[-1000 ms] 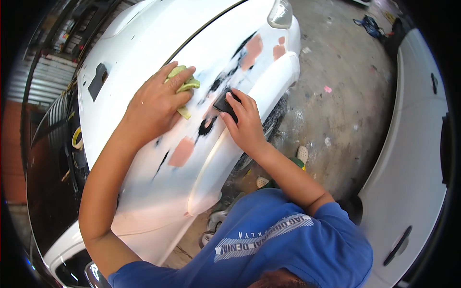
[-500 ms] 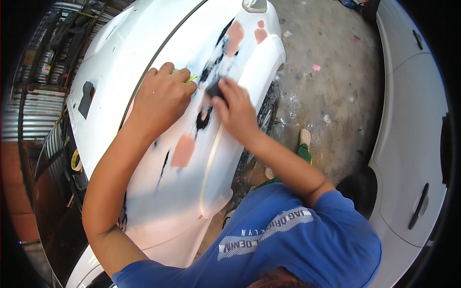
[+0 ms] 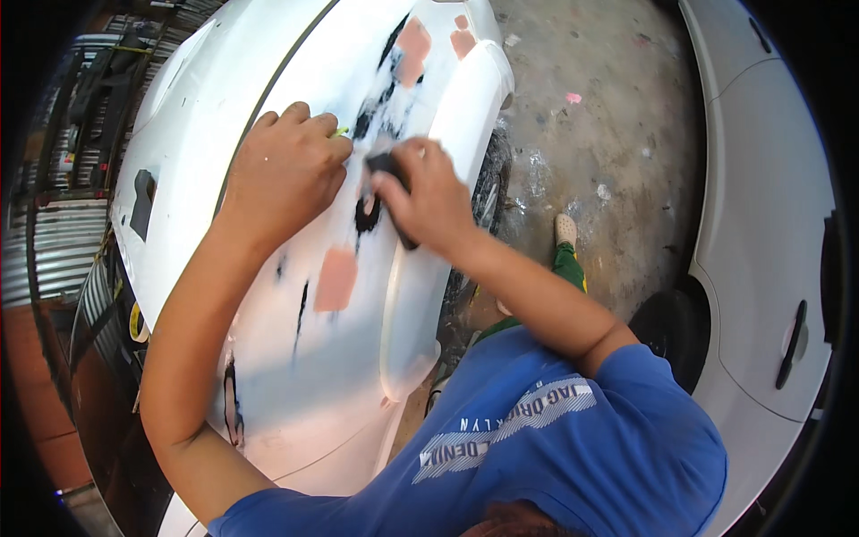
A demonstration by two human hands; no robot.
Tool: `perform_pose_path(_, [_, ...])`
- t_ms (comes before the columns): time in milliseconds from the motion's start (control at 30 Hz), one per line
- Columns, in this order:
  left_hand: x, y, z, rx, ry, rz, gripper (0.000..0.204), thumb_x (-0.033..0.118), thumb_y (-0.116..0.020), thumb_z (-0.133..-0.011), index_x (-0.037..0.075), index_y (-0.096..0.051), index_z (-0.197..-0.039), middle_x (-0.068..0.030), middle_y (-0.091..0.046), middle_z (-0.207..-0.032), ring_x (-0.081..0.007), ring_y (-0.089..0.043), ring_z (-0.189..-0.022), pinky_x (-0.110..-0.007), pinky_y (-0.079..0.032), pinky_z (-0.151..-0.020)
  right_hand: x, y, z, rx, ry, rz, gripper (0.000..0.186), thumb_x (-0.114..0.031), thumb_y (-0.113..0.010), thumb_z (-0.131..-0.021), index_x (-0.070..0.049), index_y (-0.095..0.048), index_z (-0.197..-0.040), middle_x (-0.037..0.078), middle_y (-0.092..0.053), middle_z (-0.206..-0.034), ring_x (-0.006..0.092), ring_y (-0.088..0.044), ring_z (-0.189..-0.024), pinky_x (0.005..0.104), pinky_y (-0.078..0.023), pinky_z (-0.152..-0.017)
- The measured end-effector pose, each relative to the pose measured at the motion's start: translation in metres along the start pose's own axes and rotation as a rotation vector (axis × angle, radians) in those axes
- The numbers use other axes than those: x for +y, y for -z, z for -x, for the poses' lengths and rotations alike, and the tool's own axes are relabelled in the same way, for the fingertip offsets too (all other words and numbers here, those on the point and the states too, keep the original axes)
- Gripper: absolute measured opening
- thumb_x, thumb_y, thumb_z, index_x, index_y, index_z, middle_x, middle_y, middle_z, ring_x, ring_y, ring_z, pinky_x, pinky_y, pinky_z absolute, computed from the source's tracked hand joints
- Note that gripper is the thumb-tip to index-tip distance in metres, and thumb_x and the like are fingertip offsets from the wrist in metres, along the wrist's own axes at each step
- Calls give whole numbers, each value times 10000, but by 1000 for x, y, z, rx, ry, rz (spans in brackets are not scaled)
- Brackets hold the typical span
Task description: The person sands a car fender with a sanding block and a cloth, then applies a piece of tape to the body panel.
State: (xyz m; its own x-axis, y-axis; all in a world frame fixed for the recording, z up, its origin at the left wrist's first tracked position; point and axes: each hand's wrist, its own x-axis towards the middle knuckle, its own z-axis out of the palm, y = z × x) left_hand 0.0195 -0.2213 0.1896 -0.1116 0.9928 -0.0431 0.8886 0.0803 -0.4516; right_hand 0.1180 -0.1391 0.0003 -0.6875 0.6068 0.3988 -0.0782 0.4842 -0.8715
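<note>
A dark flat piece (image 3: pixel 141 204) lies on the white hood (image 3: pixel 188 170) at nine o'clock from the left hand (image 3: pixel 291 170), which is curled around a yellow-green cloth (image 3: pixel 340 132), only a sliver showing. At that hand's five o'clock, a pink filler patch (image 3: pixel 336 279) marks the fender (image 3: pixel 304 371); at its three o'clock, a black sanding block (image 3: pixel 386 165) sits on the fender, grasped by the right hand (image 3: pixel 431 192).
</note>
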Motion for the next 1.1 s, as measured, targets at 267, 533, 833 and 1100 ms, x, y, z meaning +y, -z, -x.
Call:
perform_pose_path(267, [-6,-1,9,-32,46,79,158,57,-718,-748,94,-732,-901,-41,-657,-949,-243,-607,-943,-375,-513,-816,-6,-2,10,-34,16,8,393,-349,-670,-907,-48,-619,-1155,198,-552,-1248,410,-574,-1112,504,-532,-868])
perform_pose_path(533, [-7,-2,7,6,61,114,174,29,-714,-760,67,-750,-926,-52,-683,-956,-257,-617,-949,-380,-528,-829,-21,2,24,-78,16,-39,373,-330,-661,-907,-35,-605,-1127,219,-565,-1232,404,-590,-1088,502,-543,-841])
perform_pose_path(833, [-3,-4,2,-37,99,56,119,108,-727,-819,79,-762,-929,-53,-673,-895,-249,-618,-936,-372,-525,-807,-17,1,26,-83,1,9,392,-348,-670,-898,-54,-624,-1153,223,-566,-1235,408,-578,-1124,501,-536,-876])
perform_pose_path(1100, [0,-1,2,-11,78,87,153,76,-700,-800,74,-763,-939,-54,-676,-887,-252,-620,-928,-387,-525,-815,-17,1,34,-60,-19,12,364,-342,-675,-898,-50,-625,-1109,196,-562,-1204,399,-594,-1079,520,-545,-830])
